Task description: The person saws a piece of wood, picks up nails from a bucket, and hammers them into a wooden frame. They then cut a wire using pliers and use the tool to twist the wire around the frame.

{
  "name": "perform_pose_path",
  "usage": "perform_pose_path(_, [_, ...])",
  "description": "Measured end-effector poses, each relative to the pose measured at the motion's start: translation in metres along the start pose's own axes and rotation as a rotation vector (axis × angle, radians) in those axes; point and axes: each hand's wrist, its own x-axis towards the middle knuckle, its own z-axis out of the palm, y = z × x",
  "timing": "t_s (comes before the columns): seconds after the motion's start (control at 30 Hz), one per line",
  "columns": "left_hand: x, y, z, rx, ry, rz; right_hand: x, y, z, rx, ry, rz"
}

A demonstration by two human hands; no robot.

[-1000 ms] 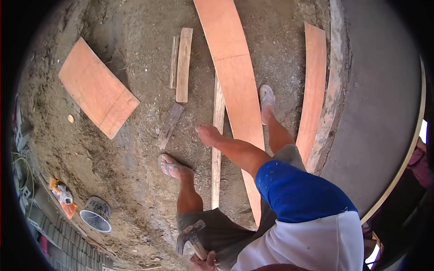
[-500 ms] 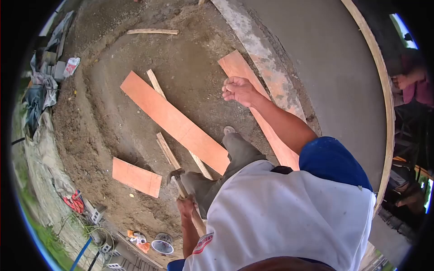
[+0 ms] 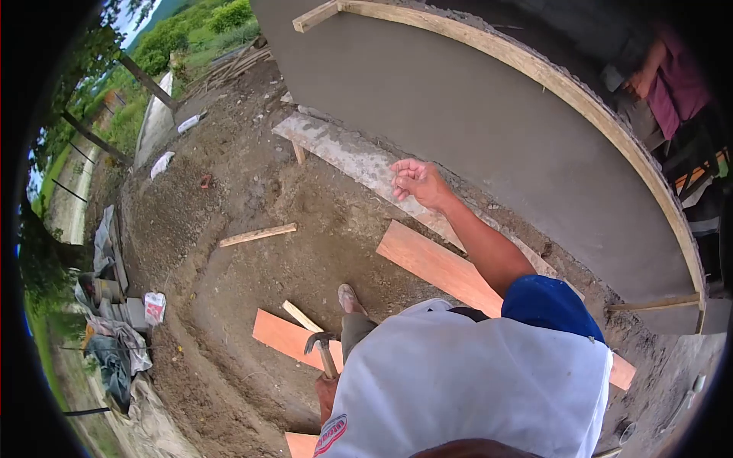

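Note:
My left hand (image 3: 327,391), low in the view and partly hidden by my white shirt, grips a claw hammer (image 3: 324,351) by its wooden handle, with the metal head upward. My right hand (image 3: 420,183) is raised in front of me with its fingers curled and pinched together; whatever they may hold is too small to make out. Beneath the right forearm lies a long reddish plywood strip (image 3: 435,262). Another plywood strip (image 3: 284,333) lies on the ground by the hammer head, beside a short wooden stick (image 3: 301,314).
A smooth grey plastered wall (image 3: 473,130) with a wooden batten (image 3: 527,65) along its edge stands at upper right. A rough concrete ledge (image 3: 343,156) runs along its foot. Another stick (image 3: 258,235) lies on the dirt. Bags and tarps (image 3: 114,351) are piled at left. Another person (image 3: 672,84) is at far right.
My view has swung up and to the right, showing more wall and greenery. My right hand now appears over the concrete ledge instead of the plywood strip. The hammer stays in my left hand.

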Motion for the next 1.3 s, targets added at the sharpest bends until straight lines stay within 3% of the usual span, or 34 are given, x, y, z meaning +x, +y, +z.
perform_pose_path(0.1, [0.115,0.019,-0.044,-0.188,-0.014,0.103,0.077,0.029,-0.026,-0.049,0.299,0.015])
perform_pose_path(0.2, [0.145,0.216,-0.128,-0.087,-0.159,-0.050,0.152,0.004,-0.041,-0.021,0.519,-0.054])
perform_pose_path(0.27, [0.178,0.310,-0.169,-0.117,-0.183,0.102,0.202,-0.040,-0.055,-0.059,0.614,-0.232])
perform_pose_path(0.3, [0.200,0.347,-0.183,-0.185,-0.220,0.293,0.231,-0.066,-0.066,-0.080,0.654,-0.319])
perform_pose_path(0.4, [0.261,0.448,-0.187,-0.340,-0.194,0.723,0.324,-0.138,-0.120,-0.525,0.876,-0.540])
perform_pose_path(0.43, [0.285,0.463,-0.175,-0.344,-0.162,0.748,0.350,-0.162,-0.132,-0.740,0.970,-0.562])
perform_pose_path(0.5, [0.342,0.498,-0.147,-0.359,-0.085,0.823,0.404,-0.196,-0.155,-0.798,0.995,-0.591])
perform_pose_path(0.6, [0.361,0.579,-0.128,-0.282,-0.152,0.781,0.465,-0.206,-0.179,-0.885,1.021,-0.539])
perform_pose_path(0.7, [0.390,0.654,-0.126,-0.176,-0.226,0.879,0.503,-0.193,-0.202,-1.049,0.926,-0.468])
perform_pose_path(0.8, [0.404,0.731,-0.125,-0.049,-0.237,0.970,0.514,-0.188,-0.197,-1.104,0.905,-0.341])
perform_pose_path(0.87, [0.414,0.776,-0.124,0.009,-0.333,0.929,0.511,-0.189,-0.188,-1.177,0.912,-0.237])
perform_pose_path(1.03, [0.408,0.871,-0.114,0.019,-0.305,1.125,0.516,-0.192,-0.190,-1.269,0.911,-0.188])
perform_pose_path(1.17, [0.430,0.922,-0.087,0.265,-0.243,1.232,0.517,-0.190,-0.191,-1.234,0.915,-0.206])
perform_pose_path(1.3, [0.434,0.939,-0.091,0.360,-0.297,1.131,0.515,-0.198,-0.187,-1.257,0.917,-0.172])
